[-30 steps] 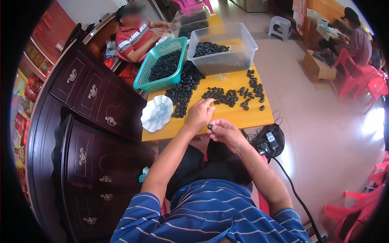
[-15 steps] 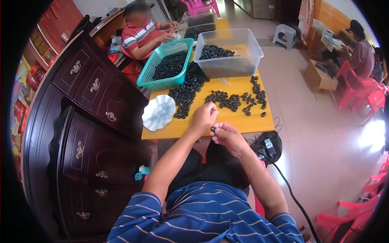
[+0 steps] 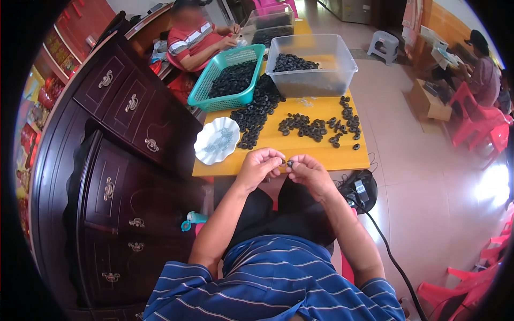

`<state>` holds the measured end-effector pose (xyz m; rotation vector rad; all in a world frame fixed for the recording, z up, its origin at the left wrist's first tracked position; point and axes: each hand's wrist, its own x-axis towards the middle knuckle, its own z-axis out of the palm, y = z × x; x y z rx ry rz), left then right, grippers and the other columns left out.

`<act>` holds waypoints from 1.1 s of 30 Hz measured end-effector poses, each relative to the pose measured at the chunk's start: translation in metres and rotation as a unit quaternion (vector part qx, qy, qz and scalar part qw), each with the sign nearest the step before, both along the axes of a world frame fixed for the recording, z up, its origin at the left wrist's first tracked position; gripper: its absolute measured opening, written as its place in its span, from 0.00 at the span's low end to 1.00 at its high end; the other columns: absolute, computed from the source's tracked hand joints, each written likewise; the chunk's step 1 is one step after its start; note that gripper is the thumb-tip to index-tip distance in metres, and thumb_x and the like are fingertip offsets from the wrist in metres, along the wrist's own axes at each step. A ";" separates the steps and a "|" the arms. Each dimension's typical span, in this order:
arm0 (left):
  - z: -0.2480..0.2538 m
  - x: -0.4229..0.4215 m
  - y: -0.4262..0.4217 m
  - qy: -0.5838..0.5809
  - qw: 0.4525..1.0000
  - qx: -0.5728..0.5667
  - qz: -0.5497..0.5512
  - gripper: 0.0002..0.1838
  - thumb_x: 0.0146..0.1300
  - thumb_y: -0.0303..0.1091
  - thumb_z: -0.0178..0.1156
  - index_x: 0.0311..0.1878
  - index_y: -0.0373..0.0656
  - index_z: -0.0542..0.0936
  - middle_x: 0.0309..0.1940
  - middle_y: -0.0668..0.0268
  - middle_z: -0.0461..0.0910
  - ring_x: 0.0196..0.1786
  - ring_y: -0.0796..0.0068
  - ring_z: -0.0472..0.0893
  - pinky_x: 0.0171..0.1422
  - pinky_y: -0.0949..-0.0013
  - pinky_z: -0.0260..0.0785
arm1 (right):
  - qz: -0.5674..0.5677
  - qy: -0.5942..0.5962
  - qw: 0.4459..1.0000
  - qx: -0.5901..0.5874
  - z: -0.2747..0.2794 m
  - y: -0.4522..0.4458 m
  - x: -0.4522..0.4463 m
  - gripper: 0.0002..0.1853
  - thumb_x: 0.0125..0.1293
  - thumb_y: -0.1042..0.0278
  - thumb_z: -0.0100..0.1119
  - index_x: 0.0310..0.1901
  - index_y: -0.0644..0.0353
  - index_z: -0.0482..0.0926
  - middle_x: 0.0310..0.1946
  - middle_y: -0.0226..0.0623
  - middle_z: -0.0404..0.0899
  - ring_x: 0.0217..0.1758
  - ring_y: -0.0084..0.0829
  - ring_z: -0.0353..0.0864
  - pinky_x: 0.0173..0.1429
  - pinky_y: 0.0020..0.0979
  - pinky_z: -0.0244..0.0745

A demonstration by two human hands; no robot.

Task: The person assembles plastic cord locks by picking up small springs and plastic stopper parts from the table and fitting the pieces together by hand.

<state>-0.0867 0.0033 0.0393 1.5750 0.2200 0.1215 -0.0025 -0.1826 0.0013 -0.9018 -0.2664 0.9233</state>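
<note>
At the table's front edge, my right hand [image 3: 311, 174] pinches a small black ring-shaped piece [image 3: 290, 163] between thumb and fingers. My left hand [image 3: 260, 167] is closed in a pinch just beside it, the fingertips almost meeting those of the right. A tiny dark bit shows at the left fingertips, too small to name. Beyond the hands lies a loose group of black ring-shaped pieces [image 3: 302, 127] on the yellow table [image 3: 316, 155]. To the left, a white scalloped dish [image 3: 202, 145] holds small clear or pale bits.
A heap of black rings [image 3: 251, 120] lies beside a green basket [image 3: 199, 101] full of them. A clear plastic bin [image 3: 342, 69] stands behind. Across the table sits a person in a red shirt [image 3: 184, 45]. A dark cabinet [image 3: 123, 160] borders the left; a cable [image 3: 386, 241] runs at right.
My left hand has moved back from the ring group toward the right hand and now pinches beside the black ring. The view has shifted slightly.
</note>
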 end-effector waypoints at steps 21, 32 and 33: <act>-0.001 0.002 -0.016 -0.001 1.000 -0.008 0.025 0.04 0.69 0.29 0.62 0.41 0.38 0.82 0.29 0.72 0.81 0.28 0.86 0.78 0.34 0.78 0.75 | -0.093 -0.150 0.984 -0.024 -0.014 0.011 -0.006 0.05 0.70 0.75 0.62 0.45 0.64 0.79 0.36 0.32 0.84 0.38 0.20 0.82 0.46 0.21 0.76; 0.004 0.005 -0.014 -0.045 0.999 -0.010 -0.005 0.07 0.70 0.28 0.61 0.46 0.36 0.82 0.31 0.71 0.81 0.31 0.86 0.79 0.36 0.79 0.74 | -0.088 -0.107 0.990 0.013 -0.001 0.009 -0.006 0.06 0.72 0.72 0.60 0.47 0.63 0.77 0.36 0.32 0.83 0.38 0.21 0.82 0.47 0.22 0.78; 0.005 0.006 -0.014 -0.059 0.998 -0.012 -0.012 0.09 0.71 0.27 0.61 0.50 0.36 0.81 0.33 0.71 0.81 0.33 0.85 0.80 0.37 0.79 0.74 | -0.069 -0.074 0.994 0.031 0.003 0.009 -0.007 0.07 0.73 0.70 0.59 0.47 0.62 0.77 0.37 0.32 0.84 0.39 0.22 0.83 0.48 0.24 0.78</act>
